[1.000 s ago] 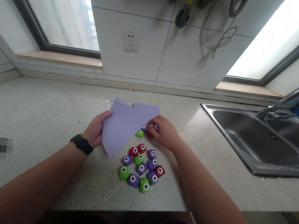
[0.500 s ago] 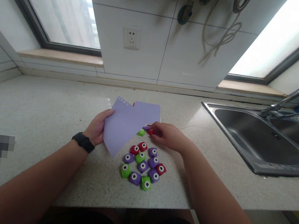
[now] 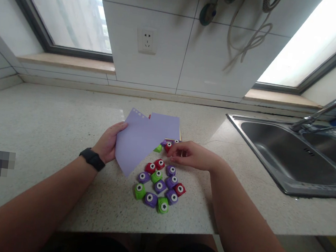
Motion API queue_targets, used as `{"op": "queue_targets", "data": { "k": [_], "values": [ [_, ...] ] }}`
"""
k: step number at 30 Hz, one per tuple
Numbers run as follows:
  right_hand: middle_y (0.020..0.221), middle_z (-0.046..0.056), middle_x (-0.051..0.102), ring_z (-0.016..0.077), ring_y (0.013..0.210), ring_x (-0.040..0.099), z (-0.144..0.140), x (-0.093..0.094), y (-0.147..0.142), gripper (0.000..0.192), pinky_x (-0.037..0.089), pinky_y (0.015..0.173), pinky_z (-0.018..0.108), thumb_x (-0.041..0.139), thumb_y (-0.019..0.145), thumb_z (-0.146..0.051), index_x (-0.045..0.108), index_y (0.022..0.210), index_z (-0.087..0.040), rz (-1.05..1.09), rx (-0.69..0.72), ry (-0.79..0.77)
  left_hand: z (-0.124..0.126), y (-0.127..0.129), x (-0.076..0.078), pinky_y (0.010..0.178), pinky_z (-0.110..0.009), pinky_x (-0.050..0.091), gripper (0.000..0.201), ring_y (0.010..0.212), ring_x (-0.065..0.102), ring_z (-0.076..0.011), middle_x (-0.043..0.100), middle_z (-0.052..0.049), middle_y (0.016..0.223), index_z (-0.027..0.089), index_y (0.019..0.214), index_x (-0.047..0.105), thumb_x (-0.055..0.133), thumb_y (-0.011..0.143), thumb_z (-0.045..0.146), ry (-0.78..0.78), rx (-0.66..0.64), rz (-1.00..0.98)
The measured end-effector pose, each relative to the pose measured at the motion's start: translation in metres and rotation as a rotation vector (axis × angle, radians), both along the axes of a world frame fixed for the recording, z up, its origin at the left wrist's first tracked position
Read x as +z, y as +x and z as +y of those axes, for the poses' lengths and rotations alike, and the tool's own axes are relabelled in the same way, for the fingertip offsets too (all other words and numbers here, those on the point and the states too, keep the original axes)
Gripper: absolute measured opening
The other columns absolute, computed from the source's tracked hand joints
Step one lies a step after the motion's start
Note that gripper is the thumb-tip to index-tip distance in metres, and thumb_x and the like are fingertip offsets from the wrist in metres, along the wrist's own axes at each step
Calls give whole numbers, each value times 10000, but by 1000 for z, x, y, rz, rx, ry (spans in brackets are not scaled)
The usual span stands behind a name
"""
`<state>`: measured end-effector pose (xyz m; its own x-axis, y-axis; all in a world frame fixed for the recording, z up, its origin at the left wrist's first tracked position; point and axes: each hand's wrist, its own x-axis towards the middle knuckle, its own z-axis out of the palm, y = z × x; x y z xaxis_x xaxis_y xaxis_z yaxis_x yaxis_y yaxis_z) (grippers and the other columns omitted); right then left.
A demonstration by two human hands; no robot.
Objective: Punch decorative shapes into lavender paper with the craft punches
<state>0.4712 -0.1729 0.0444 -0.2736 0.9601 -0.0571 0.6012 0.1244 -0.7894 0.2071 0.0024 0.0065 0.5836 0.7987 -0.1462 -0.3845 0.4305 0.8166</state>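
Note:
My left hand (image 3: 110, 141) grips a purple sheet of paper (image 3: 137, 142) by its left edge, thumb on top. Square-edged holes run along the sheet's upper edge. Over the counter, my right hand (image 3: 190, 155) has its fingers bent and a little apart, with nothing visible in them. Just beyond its fingertips stand a red craft punch (image 3: 168, 146) and a green craft punch (image 3: 157, 148), partly hidden by paper and fingers. Nearer me sits a cluster of several small punches, among them a purple one (image 3: 160, 186), a green one (image 3: 163, 205) and a red one (image 3: 180, 189).
A purple pad (image 3: 164, 126) lies flat behind the sheet on the speckled counter (image 3: 49, 128). To the right is a steel double sink (image 3: 286, 155) with a faucet (image 3: 315, 114). On the wall are a socket (image 3: 147, 40) and a looped cable (image 3: 255, 41).
My right hand has drawn back slightly to the right from the far punches, uncovering the red one. The sheet in my left hand stays nearly still.

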Motion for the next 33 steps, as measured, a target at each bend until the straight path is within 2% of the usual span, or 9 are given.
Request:
{"op": "queue_targets", "data": {
  "k": [5,9,13,18,24,28,33],
  "values": [
    [875,24,697,140,752,596,-2,5,2,258,451,663,264,743,871,-416,748,990,-187,-63,35,-177,0,-1,-1,643,-305,645,304,704,750,-226,791,-120,930,99,1116,704,731,842,226,2,-9,19],
    [850,20,708,136,741,593,0,4,1,278,438,651,261,841,775,-397,738,900,-171,-83,17,-220,0,-1,-2,655,-310,648,349,690,749,-225,789,-117,915,99,1153,696,743,838,240,-5,1,35],
    [845,16,704,128,723,578,0,4,2,244,436,643,259,825,786,-361,746,917,-172,-105,23,-162,-1,-1,-1,689,-352,661,367,689,752,-241,789,-121,911,95,1160,690,745,834,257,-8,-6,53],
    [894,14,708,129,736,588,-2,4,2,172,457,661,257,735,833,-265,760,989,-197,-106,39,-83,-2,-1,1,703,-330,656,325,704,753,-232,788,-124,912,92,1120,695,746,832,233,4,-2,44],
    [1011,11,738,138,787,620,-3,0,4,348,488,709,261,650,794,-99,758,1094,-240,-114,33,-20,-4,0,2,691,-314,644,362,713,747,-222,786,-122,946,94,1165,689,745,831,222,16,-12,33],
    [917,17,722,143,747,623,-4,0,2,380,488,679,262,706,831,-211,714,1209,-236,-116,-25,-62,-3,0,1,676,-291,632,338,713,741,-211,786,-122,950,94,1146,703,746,838,227,11,-9,33],
    [917,27,725,153,759,630,-4,0,1,393,493,692,275,787,808,-353,723,1173,-224,-164,-12,-66,-2,-1,0,653,-269,621,300,699,732,-197,783,-114,925,95,1107,711,749,835,216,8,-14,33]
  ]
}}
